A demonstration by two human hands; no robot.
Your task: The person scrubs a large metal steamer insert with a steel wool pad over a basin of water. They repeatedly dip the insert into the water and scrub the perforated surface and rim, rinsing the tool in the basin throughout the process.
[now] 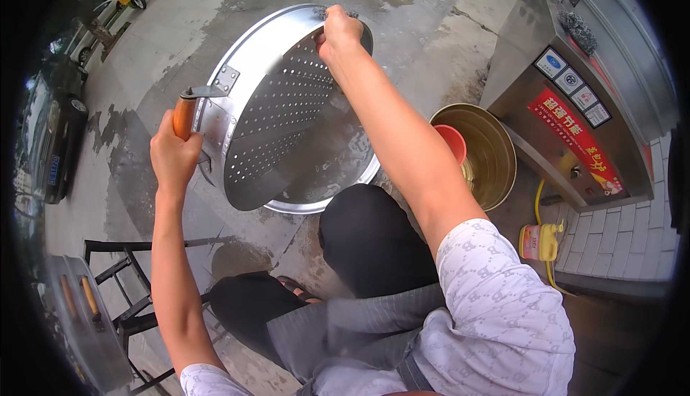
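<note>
A large round aluminium steamer tier (pixel 259 45) with a perforated bottom is held tilted up on its side before me. My left hand (pixel 175 151) is closed around its orange wooden side handle (pixel 185 115), which a riveted metal bracket fixes to the wall. At the far rim my right hand (pixel 340 29) presses a steel wool scrubber (pixel 353 14) against the metal; the fingers partly hide it. Below the tier lies a wide metal basin (pixel 307 208) of cloudy water, its near rim close to my knee.
A deep metal pot (pixel 509 153) with a red plastic bowl (pixel 452 140) inside stands right, beside a stainless steel stove cabinet (pixel 517 67). Another scrubber (pixel 578 32) rests on the cabinet. A yellow detergent jug (pixel 539 242) stands near a yellow hose (pixel 539 202). At left are a black metal frame (pixel 129 288) and another steamer tier (pixel 89 331).
</note>
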